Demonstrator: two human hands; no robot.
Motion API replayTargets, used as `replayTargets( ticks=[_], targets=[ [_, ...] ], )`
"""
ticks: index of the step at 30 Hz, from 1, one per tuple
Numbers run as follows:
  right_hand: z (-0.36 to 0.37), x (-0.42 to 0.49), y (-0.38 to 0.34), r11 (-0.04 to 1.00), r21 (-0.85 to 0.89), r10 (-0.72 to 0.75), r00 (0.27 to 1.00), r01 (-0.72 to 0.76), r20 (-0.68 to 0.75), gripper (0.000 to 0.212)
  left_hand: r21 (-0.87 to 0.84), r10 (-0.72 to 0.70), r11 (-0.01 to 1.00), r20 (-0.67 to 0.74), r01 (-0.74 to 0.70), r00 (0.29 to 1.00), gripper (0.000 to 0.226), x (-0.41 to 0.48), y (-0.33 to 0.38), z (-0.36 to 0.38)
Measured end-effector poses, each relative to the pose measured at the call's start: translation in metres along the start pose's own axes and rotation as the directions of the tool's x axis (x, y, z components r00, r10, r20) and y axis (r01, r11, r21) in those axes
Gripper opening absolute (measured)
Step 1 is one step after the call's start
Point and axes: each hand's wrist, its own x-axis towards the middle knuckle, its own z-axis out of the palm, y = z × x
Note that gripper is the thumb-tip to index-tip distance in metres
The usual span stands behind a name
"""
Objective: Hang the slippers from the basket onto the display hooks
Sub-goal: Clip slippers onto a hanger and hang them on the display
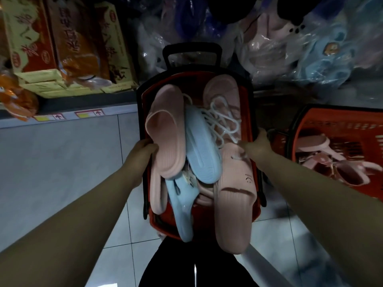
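I had the left hand and right hand gripping the basket by its sides; the slippers (pink and blue, white hangers tangled in) lay heaped inside; none hung yet, I judged.

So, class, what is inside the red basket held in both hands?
Piled pink slippers and light blue slippers, with tangled white hangers on top. The basket floor and anything beneath the pile are hidden.

Loaded red basket held from both sides.
The left hand and right hand grip its opposite rims; pink slippers, a blue slipper and tangled white hangers lie heaped inside.
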Motion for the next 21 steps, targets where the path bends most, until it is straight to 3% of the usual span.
replayTargets(
  ticks=[4, 8, 12, 16, 20, 21],
  targets=[
    [-0.002, -0.001, -0.002, 1.000, 0.020, -0.014, 1.000, 0.014, 0.015, 0.073, 0.027, -0.002, 1.000, 0.036, 0.001, 0.999, 0.049, 0.002, -0.002, 0.002],
    [-0.012, -0.008, -0.008, 1.000, -0.007, -0.012, 0.997, 0.012, 0.075, 0.076, 0.032, -0.037, 0.999, 0.041, 0.036, 0.998, 0.051, -0.011, -0.007, 0.005],
    [-0.019, -0.014, -0.010, 0.987, -0.152, -0.022, 0.991, 0.042, 0.134, 0.073, 0.046, -0.106, 0.993, 0.050, 0.104, 0.993, 0.052, -0.019, -0.018, 0.004],
    [-0.017, -0.028, -0.006, 0.952, -0.303, -0.005, 0.990, 0.048, 0.142, 0.080, 0.148, -0.039, 0.988, 0.042, 0.032, 0.998, 0.061, -0.024, -0.015, 0.002],
    [-0.004, -0.058, -0.016, 0.932, -0.304, -0.182, 0.980, 0.197, 0.076, 0.060, 0.096, 0.055, 0.994, -0.056, -0.049, 0.997, 0.023, -0.041, 0.005, 0.009],
    [0.001, -0.066, -0.021, 0.931, -0.267, -0.239, 0.968, 0.250, 0.073, 0.055, 0.075, 0.072, 0.995, -0.068, -0.067, 0.995, 0.024, -0.046, 0.010, 0.011]
  ],
)
